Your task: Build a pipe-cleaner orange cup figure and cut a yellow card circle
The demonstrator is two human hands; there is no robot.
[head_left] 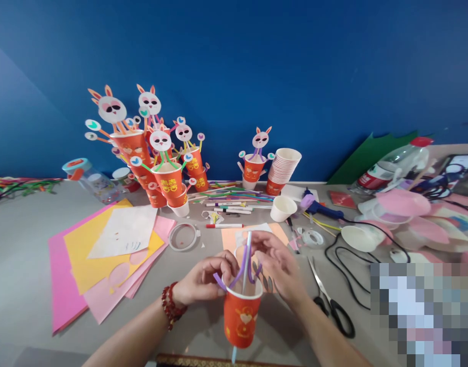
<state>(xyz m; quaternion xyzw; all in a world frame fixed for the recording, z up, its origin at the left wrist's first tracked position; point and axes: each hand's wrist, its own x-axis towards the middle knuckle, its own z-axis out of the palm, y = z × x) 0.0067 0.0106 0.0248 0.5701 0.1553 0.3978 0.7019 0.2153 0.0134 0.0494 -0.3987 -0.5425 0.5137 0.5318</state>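
Note:
I hold a red paper cup low in the middle, above the grey table. My left hand, with a red bead bracelet on the wrist, is closed on the cup's rim and on a purple pipe cleaner. My right hand pinches the tops of the pipe cleaners and a light blue straw that stand in the cup. The straw's lower end sticks out beneath the cup.
Finished rabbit cups stand at the back left, one more rabbit cup beside a cup stack. Coloured paper sheets lie left. Markers, tape ring, glue gun, scissors, cable and a bottle lie right.

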